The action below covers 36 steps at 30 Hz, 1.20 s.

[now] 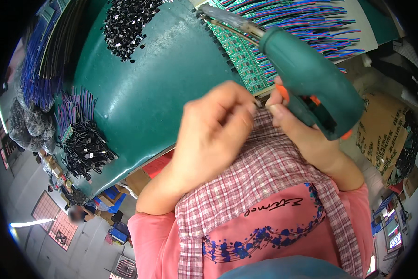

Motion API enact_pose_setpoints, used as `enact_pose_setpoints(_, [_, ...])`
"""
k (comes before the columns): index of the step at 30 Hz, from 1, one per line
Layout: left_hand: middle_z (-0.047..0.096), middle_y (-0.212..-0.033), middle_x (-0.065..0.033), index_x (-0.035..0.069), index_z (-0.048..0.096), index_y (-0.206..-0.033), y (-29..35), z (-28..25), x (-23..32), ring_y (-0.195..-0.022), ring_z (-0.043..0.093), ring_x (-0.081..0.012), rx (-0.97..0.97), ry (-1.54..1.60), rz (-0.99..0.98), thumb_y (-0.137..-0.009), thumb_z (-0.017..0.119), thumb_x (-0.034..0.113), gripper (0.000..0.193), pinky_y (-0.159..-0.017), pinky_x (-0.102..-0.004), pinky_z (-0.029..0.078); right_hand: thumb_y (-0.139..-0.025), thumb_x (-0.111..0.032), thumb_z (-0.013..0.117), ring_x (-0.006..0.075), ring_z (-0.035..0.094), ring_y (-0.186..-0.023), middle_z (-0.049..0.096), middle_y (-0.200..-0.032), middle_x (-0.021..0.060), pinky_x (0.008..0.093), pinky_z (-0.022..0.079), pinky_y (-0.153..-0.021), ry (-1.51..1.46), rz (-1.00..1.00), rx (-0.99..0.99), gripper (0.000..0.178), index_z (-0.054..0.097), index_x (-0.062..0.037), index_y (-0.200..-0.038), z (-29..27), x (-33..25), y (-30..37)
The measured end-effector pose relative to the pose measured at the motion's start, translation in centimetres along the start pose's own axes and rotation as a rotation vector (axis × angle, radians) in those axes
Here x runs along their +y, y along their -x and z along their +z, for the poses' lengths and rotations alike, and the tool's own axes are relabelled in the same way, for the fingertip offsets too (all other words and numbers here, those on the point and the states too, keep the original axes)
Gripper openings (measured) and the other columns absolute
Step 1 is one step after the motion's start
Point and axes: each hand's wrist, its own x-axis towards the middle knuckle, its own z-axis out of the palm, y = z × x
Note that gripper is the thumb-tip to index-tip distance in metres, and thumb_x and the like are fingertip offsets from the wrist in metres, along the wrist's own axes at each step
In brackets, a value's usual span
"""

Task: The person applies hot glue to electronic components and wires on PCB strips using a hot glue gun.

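My right hand (306, 139) is around a green soldering gun (311, 69) with an orange trigger; its metal tip points to the far left, over the boards. The thumb and a finger of that hand pinch together beside the gun. My left hand (218, 125), slightly blurred, is closed in a pinch close to the right fingertips. A tiny piece shows between the hands, too small to name. Just beyond them lies a panel of green circuit boards (246, 69), with red, blue and black wires (306, 28) on its right and small black parts along its left edge.
A heap of small black connectors (130, 28) lies on the green table mat (162, 83). At the left are black cables (85, 146) and purple-blue wire bundles (41, 69). A cardboard box (381, 132) with dark parts stands at the right. Another person (81, 213) is in the background.
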Motion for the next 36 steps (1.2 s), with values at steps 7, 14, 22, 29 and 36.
enact_pose_setpoints(7, [0.055, -0.056, -0.0018, 0.000, 0.061, -0.083, -3.2, -1.5, -0.1, -0.043, 0.041, -0.0042, 0.066, 0.037, -0.272, -0.087, 0.055, 0.016, 0.018, -0.041, -0.0195, 0.030, -0.076, -0.003, 0.071, 0.0186, 0.064, -0.078, 0.067, -0.089, 0.0078, 0.0292, 0.050, -0.072, 0.464, 0.122, -0.045, 0.023, 0.066, -0.0031, -0.099, -4.1, 0.8, 3.9])
enact_pose_setpoints(14, [0.054, -0.055, -0.0020, 0.000, 0.061, -0.081, -3.8, -1.3, -0.8, -0.043, 0.040, -0.0046, 0.098, -0.131, -0.213, -0.086, 0.056, 0.018, 0.020, -0.041, -0.0204, 0.029, -0.074, -0.005, 0.070, 0.0179, 0.066, -0.071, 0.069, -0.076, 0.0005, 0.0269, 0.051, -0.068, 0.394, 0.138, -0.111, 0.021, 0.067, -0.0072, -0.094, -6.0, 1.6, 6.2])
enact_pose_setpoints(22, [0.054, -0.053, -0.0024, 0.000, 0.061, -0.077, -4.1, -1.5, -0.7, -0.042, 0.040, -0.0049, 0.073, -0.154, -0.223, -0.084, 0.057, 0.016, 0.017, -0.040, -0.0208, 0.028, -0.070, -0.006, 0.072, 0.0140, 0.065, -0.070, 0.068, -0.079, -0.0006, 0.0271, 0.051, -0.065, 0.656, 0.058, -0.225, 0.020, 0.069, -0.0110, -0.089, -6.7, 1.8, 6.3])
enact_pose_setpoints(29, [0.054, -0.053, -0.0023, 0.000, 0.061, -0.076, -4.2, -1.5, -0.5, -0.041, 0.040, -0.0050, 0.065, -0.146, -0.239, -0.083, 0.058, 0.015, 0.016, -0.040, -0.0211, 0.028, -0.068, -0.010, 0.075, 0.0149, 0.063, -0.075, 0.068, -0.082, -0.0018, 0.0288, 0.051, -0.063, 0.587, 0.134, -0.104, 0.020, 0.070, -0.0148, -0.087, -6.5, 3.4, 7.7])
enact_pose_setpoints(36, [0.054, -0.052, -0.0017, 0.001, 0.061, -0.075, -4.2, -1.4, -0.5, -0.042, 0.040, -0.0047, 0.081, -0.145, -0.235, -0.083, 0.058, 0.014, 0.015, -0.040, -0.0211, 0.028, -0.082, -0.011, 0.058, 0.0161, 0.056, -0.079, 0.060, -0.086, 0.0071, 0.0289, 0.045, -0.072, 0.681, 0.073, -0.323, 0.017, 0.060, 0.0005, -0.094, -7.6, 3.4, 7.8])
